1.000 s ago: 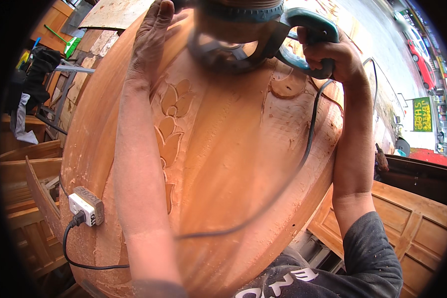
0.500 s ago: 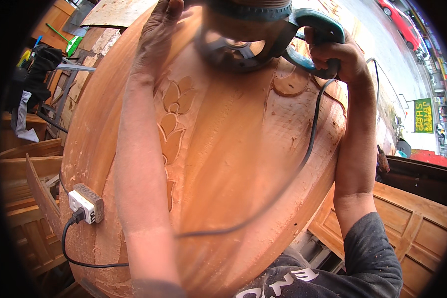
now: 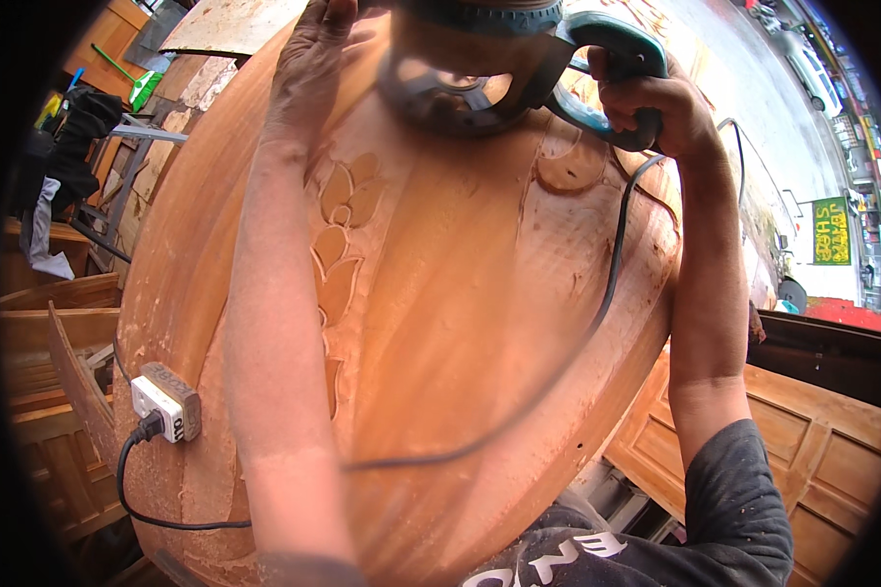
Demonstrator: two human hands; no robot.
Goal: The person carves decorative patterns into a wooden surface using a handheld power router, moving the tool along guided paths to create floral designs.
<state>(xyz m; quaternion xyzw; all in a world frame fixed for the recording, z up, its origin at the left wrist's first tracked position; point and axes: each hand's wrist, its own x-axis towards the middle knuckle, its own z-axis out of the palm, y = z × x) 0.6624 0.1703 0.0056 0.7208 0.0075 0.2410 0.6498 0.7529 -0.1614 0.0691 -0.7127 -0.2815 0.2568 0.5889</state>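
A router (image 3: pixel 475 44) with a dark round base and a teal body rests on a large carved wooden panel (image 3: pixel 440 323); its top is cut off by the upper edge. My right hand (image 3: pixel 661 106) is wrapped around the teal D-shaped handle (image 3: pixel 622 54). On the router's other side, my left hand (image 3: pixel 308 73) has its fingers curled at the side grip, which is mostly out of sight at the top edge. Leaf and petal carvings (image 3: pixel 335 264) run down the panel by my left forearm. A black cord (image 3: pixel 612 284) hangs from the handle and passes behind that forearm.
A white socket block (image 3: pixel 159 403) with a black plug (image 3: pixel 149 428) sits at the panel's left edge. Panelled wooden doors (image 3: pixel 793 440) lie lower right; wooden frames (image 3: pixel 64 391) stand left. A green broom (image 3: pixel 145 88) is far left. A street with a white car (image 3: pixel 812 73) lies beyond.
The router and both hands have shifted slightly left and up in view, still on the panel. On the street, the red car has gone and a white one shows.
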